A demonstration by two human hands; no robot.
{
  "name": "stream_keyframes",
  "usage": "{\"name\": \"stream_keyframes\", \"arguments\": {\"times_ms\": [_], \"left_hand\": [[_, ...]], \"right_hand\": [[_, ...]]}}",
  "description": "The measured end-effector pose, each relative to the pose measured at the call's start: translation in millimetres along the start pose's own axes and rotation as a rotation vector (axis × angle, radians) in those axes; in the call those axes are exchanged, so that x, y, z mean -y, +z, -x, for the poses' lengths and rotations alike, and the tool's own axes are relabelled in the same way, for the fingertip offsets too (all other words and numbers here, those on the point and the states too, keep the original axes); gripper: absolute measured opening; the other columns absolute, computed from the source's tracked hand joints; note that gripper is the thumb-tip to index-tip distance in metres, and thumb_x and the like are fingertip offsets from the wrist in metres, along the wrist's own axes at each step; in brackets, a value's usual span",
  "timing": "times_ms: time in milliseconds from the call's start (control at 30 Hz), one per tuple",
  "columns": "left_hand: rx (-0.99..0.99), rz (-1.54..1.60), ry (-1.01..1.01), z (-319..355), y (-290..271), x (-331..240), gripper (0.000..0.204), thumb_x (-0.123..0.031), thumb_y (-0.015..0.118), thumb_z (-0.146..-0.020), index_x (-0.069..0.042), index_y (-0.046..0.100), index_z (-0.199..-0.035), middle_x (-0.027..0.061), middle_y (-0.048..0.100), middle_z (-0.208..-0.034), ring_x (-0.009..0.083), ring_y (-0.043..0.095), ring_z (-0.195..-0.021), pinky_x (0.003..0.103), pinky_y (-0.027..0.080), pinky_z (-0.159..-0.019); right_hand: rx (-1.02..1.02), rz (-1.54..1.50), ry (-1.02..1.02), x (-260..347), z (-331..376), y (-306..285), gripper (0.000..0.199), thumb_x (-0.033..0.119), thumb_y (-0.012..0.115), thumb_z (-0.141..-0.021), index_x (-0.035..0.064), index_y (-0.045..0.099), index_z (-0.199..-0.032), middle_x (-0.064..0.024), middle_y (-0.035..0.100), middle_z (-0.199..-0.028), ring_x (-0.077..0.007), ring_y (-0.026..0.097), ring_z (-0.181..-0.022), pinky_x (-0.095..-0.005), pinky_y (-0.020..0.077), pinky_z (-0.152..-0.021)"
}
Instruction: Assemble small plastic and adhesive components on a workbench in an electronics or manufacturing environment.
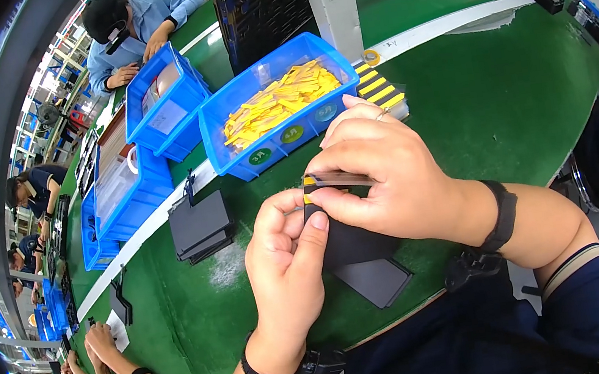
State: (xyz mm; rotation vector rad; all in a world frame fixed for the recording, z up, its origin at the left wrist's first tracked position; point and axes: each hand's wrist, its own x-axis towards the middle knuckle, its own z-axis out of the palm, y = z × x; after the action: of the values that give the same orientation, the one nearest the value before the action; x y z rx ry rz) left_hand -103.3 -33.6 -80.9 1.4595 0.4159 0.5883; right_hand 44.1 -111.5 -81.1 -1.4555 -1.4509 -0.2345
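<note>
My left hand (pixel 283 258) is closed on a thin black plate (pixel 356 236), its thumb pressing near the plate's upper left corner. Small yellow pieces (pixel 308 181) show at that corner, beside the thumbs. Over the same edge my right hand (pixel 392 166) is closed in a pinch on a narrow, shiny, translucent strip (pixel 340 179). Its thumb tip touches the plate by the yellow piece; the curled fingers hide part of the strip. Below the hands, another dark flat plate (pixel 380 283) lies on the green table.
A blue bin (pixel 235 164) of yellow strips (pixel 284 101) stands ahead, with a yellow-and-black striped stack (pixel 380 89) beside it. Stacked black plates (pixel 200 222) lie left of my hands. More blue bins (pixel 137 202) stand farther left. A grey post (pixel 331 6) rises behind. Co-workers sit along the left.
</note>
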Motion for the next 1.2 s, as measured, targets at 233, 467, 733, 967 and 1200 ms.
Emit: {"name": "stream_keyframes", "arguments": {"times_ms": [233,467,733,967,1200], "left_hand": [[-0.046,0.04,0.038,0,-1,-3,0.02,-0.001,0.05,-0.091,0.002,0.048,-0.111,0.0081,0.065,-0.097,0.0047,0.055,-0.084,0.018,0.043,-0.073],[-0.039,0.084,0.055,-4,-9,1,0.019,0.0,0.049,-0.092,0.003,0.048,-0.11,0.0085,0.064,-0.098,0.0071,0.058,-0.087,0.02,0.045,-0.078],[-0.008,0.089,0.048,-3,-12,4,0.022,0.002,0.045,-0.092,0.0,0.046,-0.113,0.008,0.062,-0.102,0.0076,0.057,-0.086,0.02,0.043,-0.077],[-0.068,0.022,0.168,-3,-4,-2,0.025,0.0,0.051,-0.091,0.0,0.044,-0.115,0.0072,0.063,-0.097,0.0094,0.057,-0.088,0.021,0.043,-0.081],[-0.072,-0.112,0.219,1,-2,-6,0.034,-0.002,0.055,-0.089,0.0,0.044,-0.121,0.0065,0.061,-0.1,0.0102,0.058,-0.086,0.022,0.045,-0.08]], "right_hand": [[0.061,-0.051,-0.01,-8,-1,-1,0.017,0.008,0.074,-0.062,0.0042,0.064,-0.076,-0.0063,0.06,-0.085,-0.0263,0.058,-0.091,-0.0447,0.0408,-0.092],[0.02,0.193,-0.252,8,-6,-9,0.015,0.006,0.072,-0.061,0.0057,0.063,-0.073,-0.0052,0.06,-0.094,-0.0296,0.054,-0.104,-0.052,0.0353,-0.1],[-0.076,0.089,-0.259,5,-7,-7,0.022,0.004,0.074,-0.062,0.0089,0.061,-0.077,-0.0024,0.063,-0.091,-0.0275,0.059,-0.1,-0.0528,0.0329,-0.102],[0.0,-0.009,-0.203,7,-1,-6,0.022,0.006,0.075,-0.064,0.0096,0.06,-0.079,-0.0022,0.064,-0.096,-0.0293,0.057,-0.105,-0.0536,0.0301,-0.103],[-0.004,-0.01,-0.252,14,-6,-9,0.02,0.006,0.073,-0.065,0.0074,0.059,-0.079,-0.0036,0.06,-0.086,-0.0277,0.058,-0.095,-0.0511,0.0364,-0.098]]}}
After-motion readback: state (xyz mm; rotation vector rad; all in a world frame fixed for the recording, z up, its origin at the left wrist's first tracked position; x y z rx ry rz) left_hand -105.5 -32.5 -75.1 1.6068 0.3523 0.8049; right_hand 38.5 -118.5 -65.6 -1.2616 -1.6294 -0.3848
